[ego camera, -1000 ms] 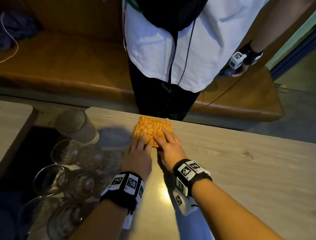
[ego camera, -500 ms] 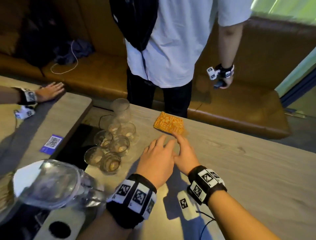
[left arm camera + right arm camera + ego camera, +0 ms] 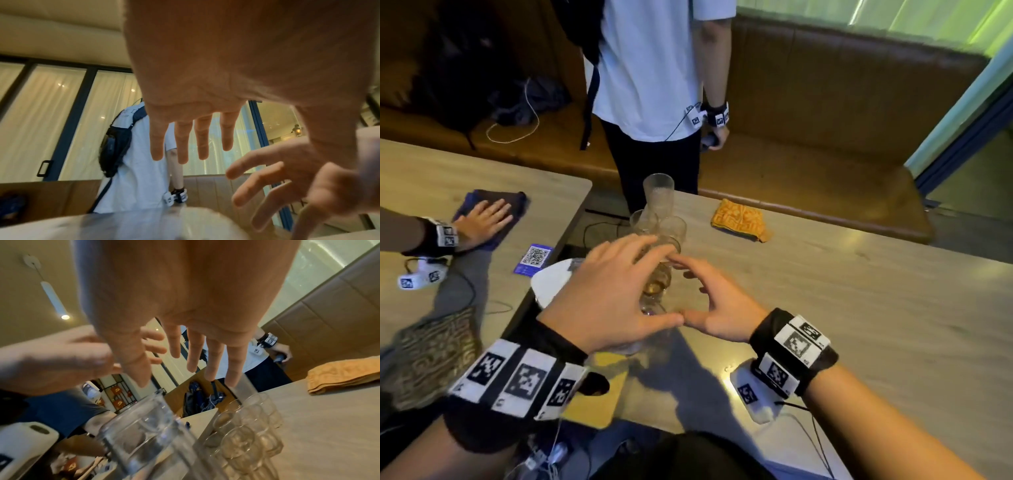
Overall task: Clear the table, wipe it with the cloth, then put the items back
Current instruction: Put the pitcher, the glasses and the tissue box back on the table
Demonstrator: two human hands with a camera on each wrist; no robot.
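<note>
Glasses point(image 3: 659, 240) stand clustered near the left edge of the wooden table point(image 3: 859, 325), one tall ribbed tumbler point(image 3: 658, 193) at the far end of the group. Starting from the left: on a neighbouring table another person's hand point(image 3: 484, 219) lies flat on a dark blue cloth point(image 3: 513, 202), and a blue QR-code card point(image 3: 534, 258) sits near that table's edge. Next comes the left hand point(image 3: 613, 298), fingers spread and straight, hovering over the glasses and gripping nothing (the left wrist view shows its palm bare). Its thumb tip meets the thumb of the right hand point(image 3: 722, 308), which is likewise spread with fingers slightly bent, holding nothing, so the pair forms an arch above the cluster. From the right wrist view the glasses point(image 3: 242, 426) look clear and closely packed. Further right the folded orange cloth point(image 3: 739, 219) lies on the table by its far edge, well apart from both hands. Behind it stands a person in a white shirt point(image 3: 650, 68).
</note>
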